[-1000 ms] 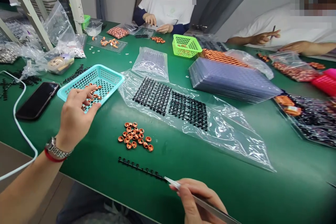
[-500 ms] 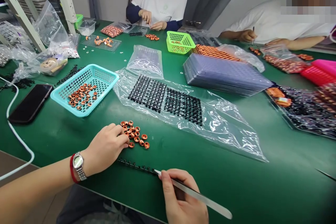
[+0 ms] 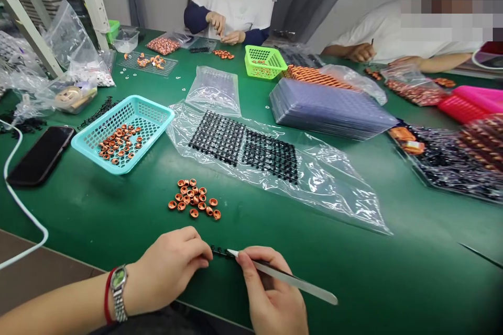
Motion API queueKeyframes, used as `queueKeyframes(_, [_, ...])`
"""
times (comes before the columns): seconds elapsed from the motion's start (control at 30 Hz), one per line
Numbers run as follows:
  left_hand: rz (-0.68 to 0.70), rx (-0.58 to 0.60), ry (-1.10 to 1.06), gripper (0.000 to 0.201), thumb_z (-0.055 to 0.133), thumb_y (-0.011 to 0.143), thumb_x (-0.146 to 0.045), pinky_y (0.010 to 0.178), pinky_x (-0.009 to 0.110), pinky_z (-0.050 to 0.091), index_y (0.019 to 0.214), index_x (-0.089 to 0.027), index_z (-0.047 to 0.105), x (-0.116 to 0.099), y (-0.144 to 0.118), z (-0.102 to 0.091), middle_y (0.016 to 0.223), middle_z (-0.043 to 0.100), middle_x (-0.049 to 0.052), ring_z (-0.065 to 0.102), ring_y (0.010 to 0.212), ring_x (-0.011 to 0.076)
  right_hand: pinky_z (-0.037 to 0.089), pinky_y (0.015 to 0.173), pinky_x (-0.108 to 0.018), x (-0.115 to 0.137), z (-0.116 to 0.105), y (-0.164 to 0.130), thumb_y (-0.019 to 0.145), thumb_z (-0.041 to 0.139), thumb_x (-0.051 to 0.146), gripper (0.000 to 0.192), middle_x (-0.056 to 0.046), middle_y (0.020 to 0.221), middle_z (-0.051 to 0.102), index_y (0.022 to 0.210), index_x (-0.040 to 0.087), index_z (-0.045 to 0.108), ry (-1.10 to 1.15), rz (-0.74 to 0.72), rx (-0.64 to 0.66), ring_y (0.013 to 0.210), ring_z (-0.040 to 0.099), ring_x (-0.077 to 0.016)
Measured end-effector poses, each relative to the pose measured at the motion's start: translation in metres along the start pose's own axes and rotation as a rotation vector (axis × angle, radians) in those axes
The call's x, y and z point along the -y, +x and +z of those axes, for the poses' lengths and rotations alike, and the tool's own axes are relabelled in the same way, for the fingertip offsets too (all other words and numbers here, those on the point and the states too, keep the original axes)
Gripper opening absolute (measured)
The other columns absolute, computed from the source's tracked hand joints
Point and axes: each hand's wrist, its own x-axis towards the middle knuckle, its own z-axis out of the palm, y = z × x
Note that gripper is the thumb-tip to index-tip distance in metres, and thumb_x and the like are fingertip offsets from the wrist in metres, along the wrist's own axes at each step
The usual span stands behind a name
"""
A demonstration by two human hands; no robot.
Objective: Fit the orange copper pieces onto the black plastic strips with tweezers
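Note:
My left hand (image 3: pixel 171 269) rests on the green table near its front edge, fingers closed over the left part of a thin black toothed strip (image 3: pixel 220 252). My right hand (image 3: pixel 271 298) grips metal tweezers (image 3: pixel 291 282), their tip touching the strip's visible end. A small pile of copper rings (image 3: pixel 193 201) lies just beyond both hands. Further left stands a turquoise basket (image 3: pixel 153 115) with more copper rings in it.
A clear plastic bag with black gridded parts (image 3: pixel 245 146) lies mid-table. A phone (image 3: pixel 39 154) and white cable (image 3: pixel 15 204) are at left, stacked trays (image 3: pixel 330 110) and a green basket (image 3: pixel 265 63) behind. Two other people work at the far side.
My left hand left the turquoise basket, passed the copper ring pile and came down onto the black strip. The right hand with the tweezers stayed at the strip's end.

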Motion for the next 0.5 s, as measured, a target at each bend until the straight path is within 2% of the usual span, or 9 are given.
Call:
queueKeyframes(0.13, [-0.085, 0.03, -0.053, 0.019, 0.063, 0.095, -0.001, 0.077, 0.025, 0.054, 0.097, -0.016, 0.076, -0.001, 0.004, -0.002, 0.091, 0.074, 0.004, 0.07, 0.083, 0.0191, 0.057, 0.062, -0.017, 0.005, -0.003, 0.003, 0.099, 0.068, 0.045, 0.025, 0.0, 0.079, 0.073, 0.084, 0.025, 0.071, 0.095, 0.024, 0.029, 0.068, 0.071, -0.0128])
queueKeyframes(0.3, [-0.08, 0.031, -0.108, 0.024, 0.063, 0.097, -0.004, 0.079, 0.027, 0.055, 0.109, -0.014, 0.081, 0.001, 0.003, -0.002, 0.097, 0.075, 0.008, 0.071, 0.086, 0.0207, 0.057, 0.062, -0.015, 0.006, -0.002, 0.006, 0.096, 0.072, 0.044, 0.023, 0.0, 0.078, 0.074, 0.083, 0.025, 0.074, 0.16, 0.013, -0.019, 0.066, 0.071, -0.0119])
queueKeyframes(0.5, [-0.141, -0.096, -0.338, 0.019, 0.076, 0.089, -0.004, 0.077, 0.021, 0.054, 0.101, -0.015, 0.085, 0.003, 0.002, -0.001, 0.089, 0.079, 0.005, 0.072, 0.081, 0.0169, 0.058, 0.066, -0.018, -0.004, -0.005, 0.002, 0.098, 0.072, 0.039, 0.017, 0.0, 0.084, 0.073, 0.089, 0.025, 0.072, 0.249, 0.057, 0.009, 0.07, 0.071, -0.0115])
